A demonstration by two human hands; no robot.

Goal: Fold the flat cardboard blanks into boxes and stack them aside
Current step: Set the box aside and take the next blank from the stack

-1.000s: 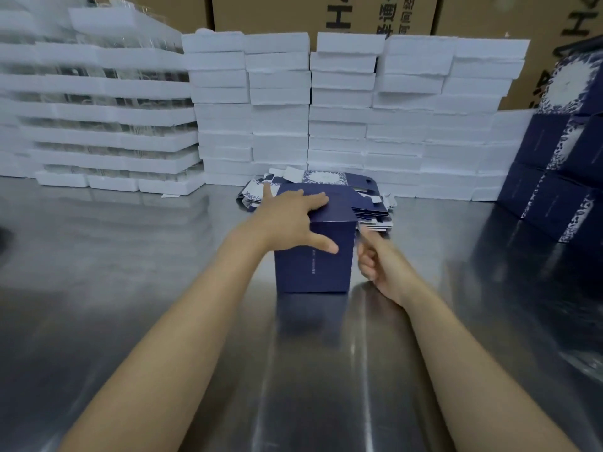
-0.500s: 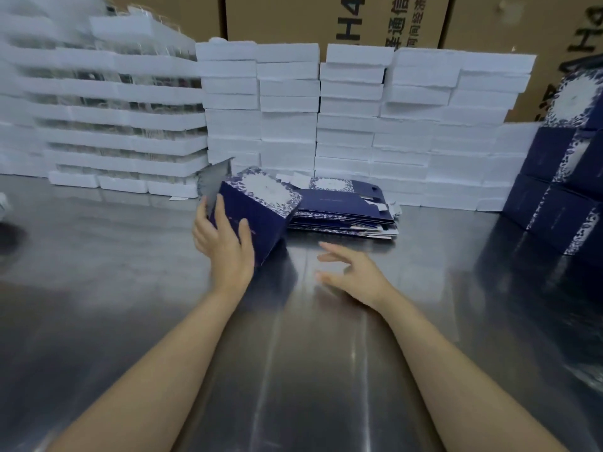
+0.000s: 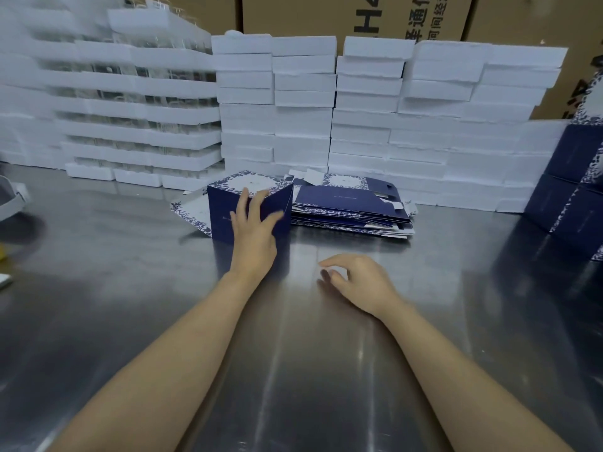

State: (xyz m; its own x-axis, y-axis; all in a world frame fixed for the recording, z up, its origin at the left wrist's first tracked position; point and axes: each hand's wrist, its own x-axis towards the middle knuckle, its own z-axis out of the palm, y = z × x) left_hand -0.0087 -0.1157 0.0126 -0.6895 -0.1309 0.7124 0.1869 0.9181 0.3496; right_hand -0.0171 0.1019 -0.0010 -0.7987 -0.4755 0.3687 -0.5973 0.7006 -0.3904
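At the middle of the steel desk [image 3: 114,256], the left hand [image 3: 254,230] lies flat against the near wall of a navy box [image 3: 222,210], fingers spread and straight, their tips up at the top edge; it clasps nothing, only presses. That seems meant to steady the box where it stands while the cardboard takes its shape. The box is upright on the desk, its patterned top closed, and a flap [image 3: 189,212] with the same blue and white print hangs open from its left end, so I would say the folding is not quite finished. The right hand [image 3: 362,283] is low over bare metal to the right, apart from the box, fingers loosely curled around nothing; it looks ready either to help with that flap or to reach for more stock. Just beyond it, and touching the box's right side or nearly so, lies the pile of flat blanks [image 3: 352,207], kept within easy reach of both arms. Farther right, at the desk's edge, finished navy boxes [image 3: 574,197] are stacked, which is presumably where this one belongs. Behind everything stand rows of white foam trays [image 3: 359,132] and brown cartons [image 3: 310,14].
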